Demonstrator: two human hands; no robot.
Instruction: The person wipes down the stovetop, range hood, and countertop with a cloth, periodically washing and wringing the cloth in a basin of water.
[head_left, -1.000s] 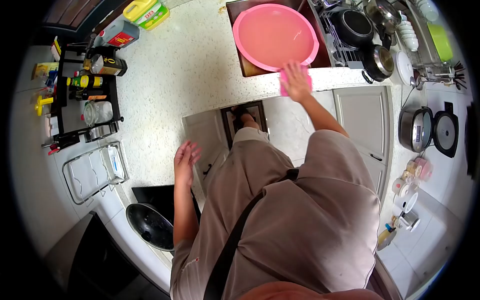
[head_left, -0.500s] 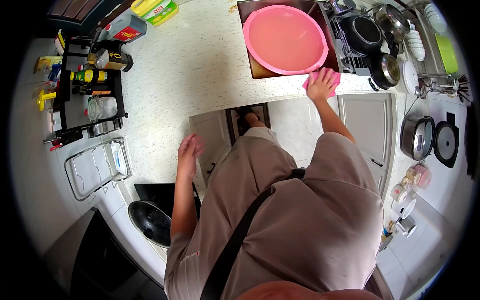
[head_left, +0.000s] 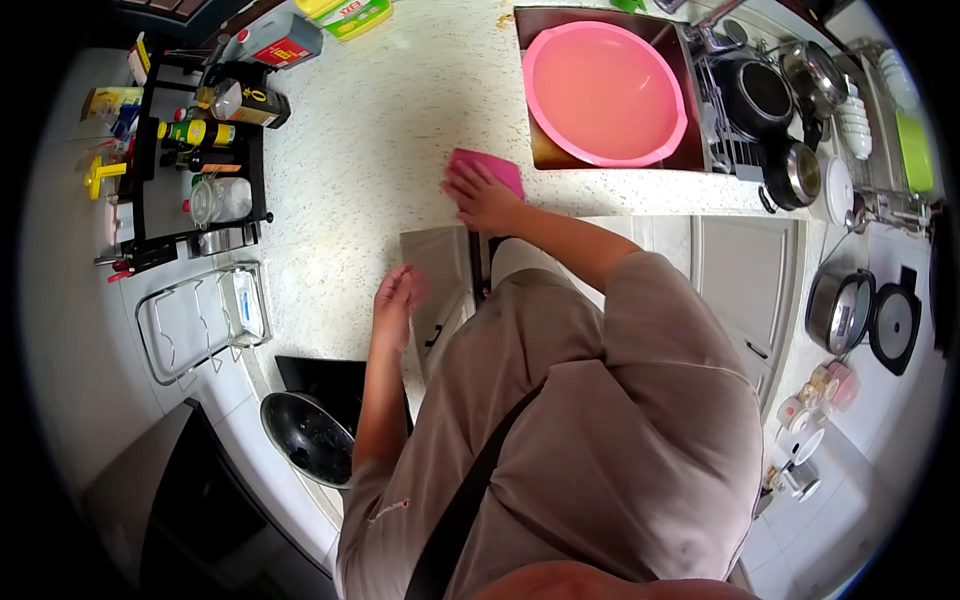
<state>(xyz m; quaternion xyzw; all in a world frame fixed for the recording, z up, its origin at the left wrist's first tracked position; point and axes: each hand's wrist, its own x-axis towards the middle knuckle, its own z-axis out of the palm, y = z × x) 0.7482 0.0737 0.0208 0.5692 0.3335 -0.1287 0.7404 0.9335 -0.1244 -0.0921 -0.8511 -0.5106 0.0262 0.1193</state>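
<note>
My right hand (head_left: 488, 203) presses a pink cloth (head_left: 498, 168) onto the speckled white countertop (head_left: 400, 130), near its front edge and left of the sink. The fingers lie spread over the cloth, which sticks out past the hand on its far and right sides. Over the counter's front edge on the left, my left hand (head_left: 396, 300) is held in the air with loosely curled fingers and nothing in it. A large pink basin (head_left: 605, 95) of cloudy liquid sits in the sink (head_left: 555, 155), apart from both hands.
A black rack (head_left: 160, 190) with several bottles and a glass jar stands at left, near a wire rack (head_left: 205, 320). A black wok (head_left: 305, 437) is at lower left. Pans (head_left: 755, 98) fill the right side by a rice cooker (head_left: 838, 308). Cabinet doors (head_left: 745, 290) lie below.
My right hand has slid the pink cloth leftward along the counter, from in front of the basin to left of the sink. My left hand stays raised. The view has shifted slightly.
</note>
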